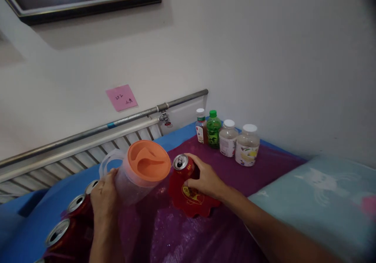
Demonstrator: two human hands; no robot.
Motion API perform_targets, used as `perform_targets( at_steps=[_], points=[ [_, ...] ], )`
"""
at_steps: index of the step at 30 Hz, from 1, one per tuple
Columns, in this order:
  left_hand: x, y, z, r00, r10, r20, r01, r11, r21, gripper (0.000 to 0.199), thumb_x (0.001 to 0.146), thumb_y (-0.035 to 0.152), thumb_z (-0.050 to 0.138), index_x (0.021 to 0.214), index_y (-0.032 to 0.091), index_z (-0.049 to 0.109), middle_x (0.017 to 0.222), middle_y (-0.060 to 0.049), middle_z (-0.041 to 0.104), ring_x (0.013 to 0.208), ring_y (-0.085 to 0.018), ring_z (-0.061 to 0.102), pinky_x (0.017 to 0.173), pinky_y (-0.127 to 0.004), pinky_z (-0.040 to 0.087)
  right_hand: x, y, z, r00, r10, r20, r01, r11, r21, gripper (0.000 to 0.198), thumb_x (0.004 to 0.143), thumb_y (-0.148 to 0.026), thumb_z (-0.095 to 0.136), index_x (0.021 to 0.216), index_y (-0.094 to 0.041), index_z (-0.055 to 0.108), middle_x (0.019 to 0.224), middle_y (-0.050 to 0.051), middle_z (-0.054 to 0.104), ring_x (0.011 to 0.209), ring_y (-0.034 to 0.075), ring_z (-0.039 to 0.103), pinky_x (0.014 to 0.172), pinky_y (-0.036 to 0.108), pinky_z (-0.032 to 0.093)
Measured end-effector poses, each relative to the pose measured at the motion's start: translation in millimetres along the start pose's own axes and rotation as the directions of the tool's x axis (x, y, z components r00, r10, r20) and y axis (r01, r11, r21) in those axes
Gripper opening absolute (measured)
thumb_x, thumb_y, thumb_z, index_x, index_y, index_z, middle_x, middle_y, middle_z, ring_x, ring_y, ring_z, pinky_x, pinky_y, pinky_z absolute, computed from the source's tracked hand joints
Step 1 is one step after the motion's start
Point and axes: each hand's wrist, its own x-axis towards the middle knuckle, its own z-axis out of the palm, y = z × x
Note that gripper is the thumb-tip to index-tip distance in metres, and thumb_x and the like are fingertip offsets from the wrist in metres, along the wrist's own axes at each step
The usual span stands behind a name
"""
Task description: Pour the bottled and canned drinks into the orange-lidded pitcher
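Note:
A clear plastic pitcher (131, 190) with an orange lid (148, 161) is in my left hand (104, 194), which is closed round its handle side. The pitcher leans toward the right. My right hand (207, 179) wraps round a red drink can (188, 169) with an opened silver top. Under that can and hand lies a red mat (190, 204) with a wavy edge and a yellow print. Several more red cans (72, 229) with opened tops stand at the lower left, partly behind my left forearm.
At the back stand a small white-capped bottle (201, 128), a green bottle (214, 130) and two white-lidded jars (247, 147). A purple plastic sheet (173, 233) covers the blue surface. A light green pillow (317, 200) lies right. A radiator (85, 159) and pipe line the wall.

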Motion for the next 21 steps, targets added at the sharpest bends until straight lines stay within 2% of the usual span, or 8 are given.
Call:
perform_targets(
  at_steps=[6,9,13,21],
  points=[
    [-10,21,-2,0.985,-0.162,-0.053,0.161,0.987,-0.025,0.040,0.078,0.050,0.047,0.087,0.022,0.075,0.088,-0.009,0.073,0.094,-0.030,0.064,0.088,-0.043,0.047,-1,3,1,0.999,-0.036,0.009,0.036,0.999,-0.037,0.077,0.057,-0.013,0.067,0.131,-0.022,0.050,0.128,0.006,0.061,0.115,0.026,0.057,0.101,0.041,0.043],
    [-10,24,-5,0.987,-0.150,-0.062,0.152,0.988,0.027,0.041,0.078,0.050,0.047,0.088,0.023,0.076,0.084,-0.008,0.072,0.093,-0.030,0.064,0.086,-0.043,0.046,-1,3,2,0.998,-0.054,0.029,0.056,0.997,-0.054,0.078,0.056,-0.012,0.066,0.131,-0.022,0.050,0.129,0.007,0.060,0.117,0.026,0.056,0.102,0.041,0.042],
    [-11,27,-8,0.989,-0.120,-0.082,0.124,0.991,0.047,0.041,0.078,0.048,0.046,0.093,0.023,0.076,0.089,-0.007,0.072,0.098,-0.029,0.062,0.087,-0.042,0.045,-2,2,2,0.999,-0.044,0.025,0.046,0.996,-0.078,0.079,0.055,-0.011,0.067,0.131,-0.022,0.050,0.130,0.008,0.059,0.118,0.027,0.055,0.102,0.042,0.041],
    [-18,39,-13,0.981,-0.169,-0.099,0.175,0.983,0.062,0.042,0.078,0.051,0.051,0.097,0.024,0.076,0.082,-0.002,0.070,0.090,-0.026,0.061,0.085,-0.038,0.044,-3,0,2,0.997,-0.028,0.067,0.032,0.998,-0.058,0.075,0.056,-0.009,0.065,0.129,-0.024,0.051,0.123,0.005,0.063,0.110,0.024,0.059,0.097,0.039,0.045]
  ],
)
